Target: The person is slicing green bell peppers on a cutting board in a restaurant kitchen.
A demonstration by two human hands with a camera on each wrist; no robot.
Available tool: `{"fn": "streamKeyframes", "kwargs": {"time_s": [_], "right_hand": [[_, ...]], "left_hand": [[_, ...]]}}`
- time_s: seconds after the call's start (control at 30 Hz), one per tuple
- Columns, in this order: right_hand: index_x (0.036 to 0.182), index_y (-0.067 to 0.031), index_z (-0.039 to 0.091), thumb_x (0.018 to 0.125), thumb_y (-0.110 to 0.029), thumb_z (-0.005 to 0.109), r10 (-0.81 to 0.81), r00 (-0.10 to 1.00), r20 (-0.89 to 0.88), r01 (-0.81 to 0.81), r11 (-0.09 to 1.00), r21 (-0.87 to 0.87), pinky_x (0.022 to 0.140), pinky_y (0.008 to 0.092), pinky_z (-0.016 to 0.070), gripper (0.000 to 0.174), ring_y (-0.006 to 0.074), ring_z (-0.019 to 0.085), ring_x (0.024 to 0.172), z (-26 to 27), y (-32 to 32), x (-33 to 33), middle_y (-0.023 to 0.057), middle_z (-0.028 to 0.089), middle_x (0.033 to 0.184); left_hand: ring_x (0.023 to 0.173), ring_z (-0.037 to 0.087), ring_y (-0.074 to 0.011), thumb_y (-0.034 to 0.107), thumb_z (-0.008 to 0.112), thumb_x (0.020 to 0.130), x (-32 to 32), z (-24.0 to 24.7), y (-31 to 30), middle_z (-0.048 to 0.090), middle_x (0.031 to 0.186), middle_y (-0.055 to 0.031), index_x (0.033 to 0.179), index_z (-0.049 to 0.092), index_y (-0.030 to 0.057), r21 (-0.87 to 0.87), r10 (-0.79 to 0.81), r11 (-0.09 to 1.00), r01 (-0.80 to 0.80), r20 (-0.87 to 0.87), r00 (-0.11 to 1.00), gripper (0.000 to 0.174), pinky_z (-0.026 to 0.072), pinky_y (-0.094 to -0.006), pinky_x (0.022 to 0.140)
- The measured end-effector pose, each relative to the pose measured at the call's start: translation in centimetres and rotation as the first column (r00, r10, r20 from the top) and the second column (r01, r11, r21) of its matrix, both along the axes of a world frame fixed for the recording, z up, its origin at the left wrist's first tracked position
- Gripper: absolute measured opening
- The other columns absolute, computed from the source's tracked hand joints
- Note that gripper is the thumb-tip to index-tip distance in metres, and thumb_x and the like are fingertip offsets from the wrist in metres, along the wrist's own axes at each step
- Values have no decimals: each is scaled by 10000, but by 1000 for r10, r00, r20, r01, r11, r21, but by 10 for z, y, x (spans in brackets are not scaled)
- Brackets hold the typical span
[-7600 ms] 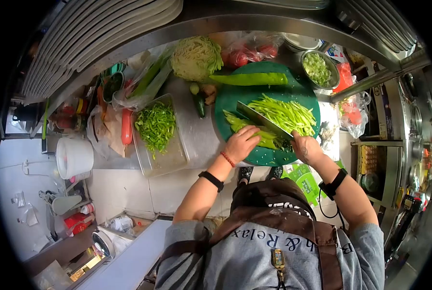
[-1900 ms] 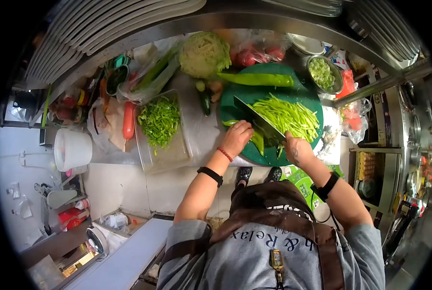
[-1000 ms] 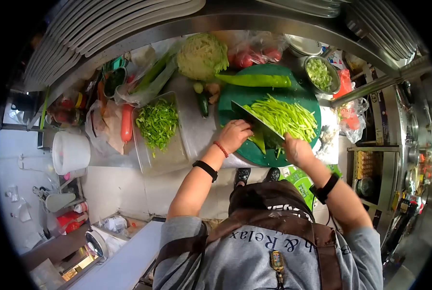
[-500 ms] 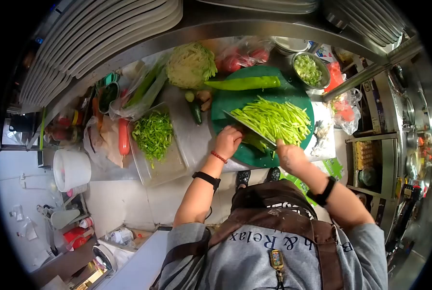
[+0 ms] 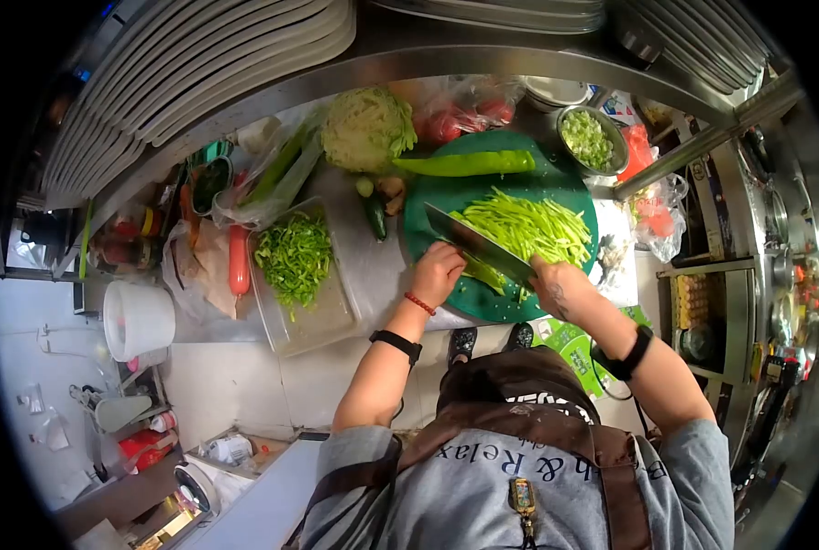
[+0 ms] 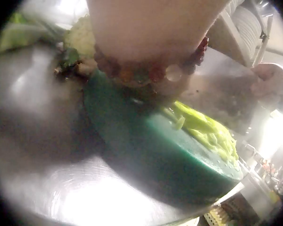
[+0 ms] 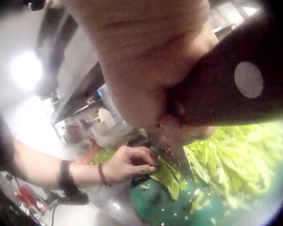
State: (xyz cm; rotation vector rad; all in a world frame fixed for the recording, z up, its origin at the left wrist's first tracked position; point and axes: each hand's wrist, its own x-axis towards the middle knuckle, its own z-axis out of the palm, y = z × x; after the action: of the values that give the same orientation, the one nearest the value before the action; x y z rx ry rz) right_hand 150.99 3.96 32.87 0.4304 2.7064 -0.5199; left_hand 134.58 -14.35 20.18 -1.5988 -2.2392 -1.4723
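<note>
My right hand (image 5: 560, 286) grips the handle of a broad cleaver (image 5: 483, 246), whose blade slants across the round green cutting board (image 5: 560, 190). Left of the blade, my left hand (image 5: 439, 272) has its fingers curled on the remaining piece of green pepper (image 7: 168, 181), close beside the steel. A heap of thin green pepper strips (image 5: 528, 225) covers the board on the blade's other side. One long whole green pepper (image 5: 469, 164) lies along the board's far edge. In the left wrist view the left fingers are mostly hidden behind the wrist and bead bracelet (image 6: 141, 75).
A clear tray (image 5: 340, 307) of chopped greens stands left of the board, near a small cucumber (image 5: 374, 216) and a cabbage (image 5: 365, 130). Behind the board are bagged tomatoes (image 5: 446, 122) and a metal bowl (image 5: 589, 139) of chopped scallion. A plate shelf overhangs the back.
Compared with several seconds ago, the piece under my left hand is smaller and the strip heap larger. Both hands and the cleaver have shifted left. Over the last second the blade has tilted, its broad face showing more.
</note>
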Motion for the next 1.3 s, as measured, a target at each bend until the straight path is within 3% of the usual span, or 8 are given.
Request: {"fn": "streamKeyframes", "kwargs": {"time_s": [0.2,0.43,0.53,0.67,0.8,0.97,1.07,1.3], "right_hand": [[1018,19,492,934,-188,498,-37,992,-123,33,999,-41,639,511,518,224,438,645,716,-38,-8,15,260,644,743],[1109,22,479,912,-196,558,-115,993,-22,114,993,-24,666,498,527,305,455,639,730,-40,-23,24,275,636,744],[1032,0,511,909,-192,547,-132,991,-30,130,989,-70,710,507,523,232,436,651,770,-45,-8,12,247,664,814],[972,-21,538,875,-170,605,-54,978,-202,33,994,-105,659,514,506,190,456,631,738,-17,27,6,262,635,747],[994,-31,518,883,-153,597,-57,971,-233,38,996,-83,656,529,493,183,462,618,711,20,29,17,263,618,710],[1047,-23,500,913,-165,557,-68,987,-146,65,997,-29,602,525,498,204,452,622,666,7,11,30,249,622,684],[1037,-13,492,923,-178,541,12,999,-50,-10,999,45,612,506,506,207,430,633,668,-56,7,35,241,624,670],[1029,-12,487,929,-140,488,114,992,-44,-113,993,33,604,489,521,163,410,646,664,11,7,23,226,643,699]], "left_hand": [[923,613,-318,2,679,702,2,-9,4,664,911,-107,768,655,34,30,25,999,-25,2,1000,77,509,-399,792],[915,609,-358,-4,696,717,2,-2,2,660,901,-142,805,655,26,-31,28,999,-26,50,998,101,495,-416,826],[959,603,-354,23,714,710,-14,28,-1,653,996,-155,921,658,37,-181,72,981,-75,-21,997,219,484,-421,873],[1054,567,-352,42,740,682,-23,41,-1,624,1051,-157,1016,648,56,-740,147,672,-11,119,982,346,470,-444,917],[1027,565,-359,-12,681,687,-3,55,-11,586,1016,-153,986,640,46,-576,21,818,1,32,999,307,482,-431,896],[956,566,-319,-14,554,776,44,3,-9,566,1005,-125,970,625,32,-151,163,969,-193,-194,967,212,497,-407,811],[991,568,-317,-14,581,765,54,-6,-22,583,1060,-125,1026,647,29,-110,165,979,-173,-83,983,273,500,-401,830],[1062,567,-323,12,647,728,37,3,-17,609,1069,-124,980,678,59,-137,32,988,-64,-224,974,259,507,-397,881]]}}
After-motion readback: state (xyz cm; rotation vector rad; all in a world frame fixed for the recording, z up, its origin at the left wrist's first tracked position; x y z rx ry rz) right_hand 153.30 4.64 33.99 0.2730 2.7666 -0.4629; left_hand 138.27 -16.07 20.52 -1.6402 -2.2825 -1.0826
